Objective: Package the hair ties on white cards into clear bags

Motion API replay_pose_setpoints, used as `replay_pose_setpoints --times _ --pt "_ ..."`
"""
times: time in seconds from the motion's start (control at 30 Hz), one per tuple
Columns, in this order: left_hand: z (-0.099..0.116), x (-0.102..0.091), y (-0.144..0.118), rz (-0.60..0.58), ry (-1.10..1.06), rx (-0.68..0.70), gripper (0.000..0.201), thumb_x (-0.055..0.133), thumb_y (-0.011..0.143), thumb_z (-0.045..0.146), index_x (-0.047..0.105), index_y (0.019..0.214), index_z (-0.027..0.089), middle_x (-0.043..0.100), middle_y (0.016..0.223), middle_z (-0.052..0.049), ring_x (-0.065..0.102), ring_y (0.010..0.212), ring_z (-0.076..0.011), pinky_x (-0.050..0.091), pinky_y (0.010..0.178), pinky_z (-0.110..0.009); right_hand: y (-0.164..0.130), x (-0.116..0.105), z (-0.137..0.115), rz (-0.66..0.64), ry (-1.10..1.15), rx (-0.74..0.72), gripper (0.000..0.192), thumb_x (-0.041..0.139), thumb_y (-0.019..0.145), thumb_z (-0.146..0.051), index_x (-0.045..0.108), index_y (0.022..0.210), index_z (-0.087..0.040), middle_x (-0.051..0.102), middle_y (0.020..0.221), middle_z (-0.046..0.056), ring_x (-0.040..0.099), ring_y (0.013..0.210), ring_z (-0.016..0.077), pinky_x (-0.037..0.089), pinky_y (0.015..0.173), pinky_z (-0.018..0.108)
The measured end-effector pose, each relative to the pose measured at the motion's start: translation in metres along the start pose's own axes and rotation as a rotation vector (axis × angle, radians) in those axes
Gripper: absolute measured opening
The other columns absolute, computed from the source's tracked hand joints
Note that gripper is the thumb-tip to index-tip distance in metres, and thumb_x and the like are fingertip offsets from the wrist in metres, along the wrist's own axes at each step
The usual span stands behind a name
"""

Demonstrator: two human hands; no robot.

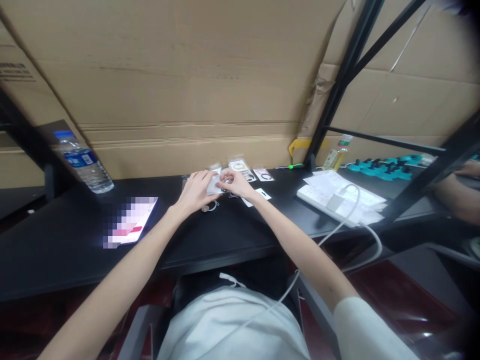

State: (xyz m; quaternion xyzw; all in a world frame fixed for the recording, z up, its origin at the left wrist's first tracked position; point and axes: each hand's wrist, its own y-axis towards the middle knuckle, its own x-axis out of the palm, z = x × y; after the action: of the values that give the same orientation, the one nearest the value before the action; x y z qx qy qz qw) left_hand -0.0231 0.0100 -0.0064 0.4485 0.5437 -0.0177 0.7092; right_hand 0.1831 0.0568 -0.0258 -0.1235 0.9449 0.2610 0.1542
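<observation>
Item: small clear packet (214, 186), pinched between fingers of left hand (195, 190) and right hand (236, 184) above black desk (75, 235); handling judged best slow, grip near edges.

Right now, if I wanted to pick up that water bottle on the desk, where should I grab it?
Probably around the water bottle's middle, just below the blue label, where the ribbed sides give your fingers hold. It stands upright near the desk's left back corner. Come from the front right: that side is open, while the cardboard stands close behind it. Both hands, left hand and right hand, are busy with a small packet.
</observation>
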Motion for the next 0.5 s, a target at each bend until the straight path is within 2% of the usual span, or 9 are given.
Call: replay_pose_setpoints --times 0.2,0.3,0.37,0.4,0.5 --pt "0.001 -0.004 0.001 0.024 0.004 -0.075 0.055 0.071 0.09 0.048 0.055 0.134 0.02 0.069 0.129 -0.014 0.063 0.123 -0.0353 0.045 0.106 -0.049 -0.001 -0.015 -0.015 -0.014 -0.065 0.0 0.032 0.076 0.089 -0.048 0.07 0.101 -0.019 0.076 0.102 0.006 0.071 0.088 0.0188 0.057 0.08 0.032" --pt "-0.002 -0.007 0.002 0.048 0.033 -0.163 0.055 0.071 0.089 0.048 0.055 0.134 0.02 0.068 0.129 -0.015 0.063 0.122 -0.0365 0.045 0.105 -0.05 -0.004 -0.036 -0.019 0.09 -0.277 -0.075 0.04 0.061 0.1 -0.057 0.072 0.109 -0.02 0.078 0.104 0.007 0.071 0.086 0.0188 0.054 0.083 0.032" --pt "-0.004 -0.008 0.002 0.067 0.054 -0.21 0.054 0.072 0.089 0.048 0.056 0.132 0.019 0.068 0.127 -0.015 0.063 0.12 -0.0368 0.045 0.104 -0.05 -0.007 -0.05 -0.017 0.116 -0.471 -0.052 0.047 0.047 0.107 -0.058 0.076 0.108 -0.02 0.079 0.097 0.007 0.071 0.083 0.0204 0.051 0.083 0.033" --pt "-0.005 -0.009 0.002 0.074 0.064 -0.223 0.054 0.072 0.089 0.048 0.056 0.131 0.019 0.068 0.126 -0.015 0.063 0.119 -0.0368 0.045 0.104 -0.05 -0.008 -0.055 -0.015 0.086 -0.558 -0.029 0.048 0.047 0.108 -0.056 0.078 0.105 -0.02 0.079 0.096 0.008 0.072 0.085 0.0218 0.05 0.083 0.033" --pt "-0.006 -0.01 0.002 0.083 0.088 -0.235 0.051 0.071 0.09 0.048 0.056 0.13 0.02 0.069 0.124 -0.014 0.063 0.119 -0.0363 0.045 0.105 -0.049 -0.011 -0.063 -0.007 -0.097 -0.776 0.102 0.029 0.067 0.099 -0.046 0.081 0.099 -0.02 0.08 0.096 0.009 0.073 0.089 0.0243 0.05 0.081 0.032"
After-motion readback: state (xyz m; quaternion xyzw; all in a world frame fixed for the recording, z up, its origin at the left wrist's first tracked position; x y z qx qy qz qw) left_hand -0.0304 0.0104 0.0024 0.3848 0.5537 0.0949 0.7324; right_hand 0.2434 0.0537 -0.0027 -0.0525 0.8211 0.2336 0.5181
